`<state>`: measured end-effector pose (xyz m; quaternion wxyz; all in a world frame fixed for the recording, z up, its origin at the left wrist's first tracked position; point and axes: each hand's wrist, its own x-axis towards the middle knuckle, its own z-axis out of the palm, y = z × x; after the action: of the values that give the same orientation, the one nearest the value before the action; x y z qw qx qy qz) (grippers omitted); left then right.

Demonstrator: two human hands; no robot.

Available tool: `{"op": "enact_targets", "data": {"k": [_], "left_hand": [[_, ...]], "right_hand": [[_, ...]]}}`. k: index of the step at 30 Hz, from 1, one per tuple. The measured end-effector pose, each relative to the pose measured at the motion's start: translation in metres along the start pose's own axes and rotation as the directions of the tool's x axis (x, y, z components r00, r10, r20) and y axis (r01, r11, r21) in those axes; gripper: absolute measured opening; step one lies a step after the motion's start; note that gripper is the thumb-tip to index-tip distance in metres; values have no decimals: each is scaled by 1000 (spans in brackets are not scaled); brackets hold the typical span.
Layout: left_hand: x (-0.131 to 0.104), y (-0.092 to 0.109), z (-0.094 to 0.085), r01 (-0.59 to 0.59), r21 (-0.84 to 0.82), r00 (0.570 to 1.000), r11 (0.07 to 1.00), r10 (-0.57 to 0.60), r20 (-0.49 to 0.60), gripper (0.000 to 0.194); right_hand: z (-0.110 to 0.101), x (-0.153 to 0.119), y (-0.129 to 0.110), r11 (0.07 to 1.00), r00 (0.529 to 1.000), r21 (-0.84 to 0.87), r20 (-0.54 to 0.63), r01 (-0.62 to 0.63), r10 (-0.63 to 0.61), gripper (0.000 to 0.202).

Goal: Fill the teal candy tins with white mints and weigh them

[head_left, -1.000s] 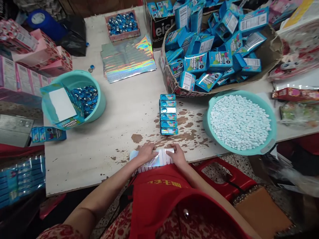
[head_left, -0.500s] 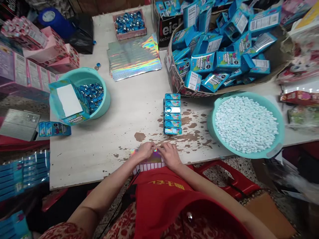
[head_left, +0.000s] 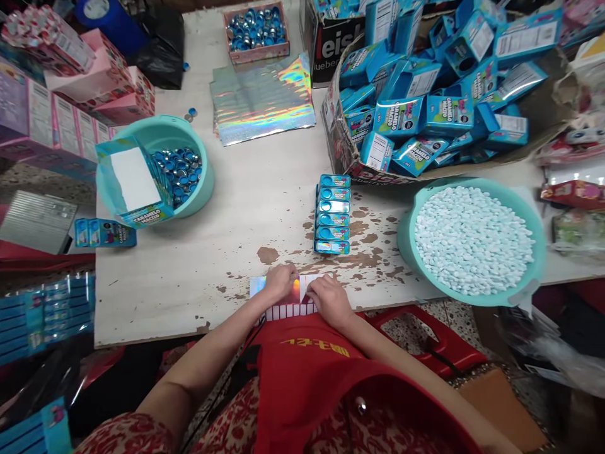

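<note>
At lower centre, the left hand (head_left: 281, 282) and right hand (head_left: 330, 300) curl over glossy, iridescent sheeting (head_left: 295, 292); whether they grip, I cannot tell.

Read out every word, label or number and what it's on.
"CARAMELO": blue boxes in big carton, row of boxes, blue packaging in left basin.
Probably "MACIZO": beneath it.
"leis", "ueber", both partial: black box.
"eis", partly cut off: big carton.
Yellow characters, red apron: too blurred.
Fine print on white labels, pink boxes: too small.
Shiny sheet by the apron: none legible.
</note>
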<state>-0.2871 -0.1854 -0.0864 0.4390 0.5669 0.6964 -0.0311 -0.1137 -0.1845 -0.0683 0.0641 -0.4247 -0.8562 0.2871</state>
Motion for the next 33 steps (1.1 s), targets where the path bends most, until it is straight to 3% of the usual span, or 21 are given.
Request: {"op": "enact_targets", "data": {"k": [3,5,7,12,16,19,23,29,31,33], "left_hand": [[-14,10,-6,-189,-247,980,950,169,-100,27],[-22,21,-14,-298,-483,949,823,310,-56,27],[-25,33,-25,-271,-609,930,745,366,34,26],[1,55,-59,-205,-642,950,739,307,51,22],[38,56,-77,-315,-576,926,754,377,-13,19],[58,55,-79,-373,-509,913,775,405,-53,9],[70,54,-74,-320,-607,925,727,378,-36,13],[75,50,-77,-113,-811,945,574,314,90,33],[77,48,-78,-76,-798,955,598,273,114,33],[78,44,-73,-54,-729,980,683,177,93,30]], "right_hand": [[-24,-4,-4,975,992,204,-65,-90,105,12],[-39,-1,-5,931,975,339,-119,-137,187,11],[-50,7,-4,872,942,451,-164,-192,293,11],[-59,41,5,768,804,558,-272,-316,528,13],[-52,69,18,771,660,511,-434,-381,614,15],[-43,83,27,715,583,546,-434,-437,687,13],[-33,91,35,636,528,644,-393,-426,753,11],[-31,91,41,577,519,711,-342,-402,783,13],[-31,90,44,536,507,752,-313,-385,803,18],[-31,89,46,464,493,813,-261,-352,830,29]]}}
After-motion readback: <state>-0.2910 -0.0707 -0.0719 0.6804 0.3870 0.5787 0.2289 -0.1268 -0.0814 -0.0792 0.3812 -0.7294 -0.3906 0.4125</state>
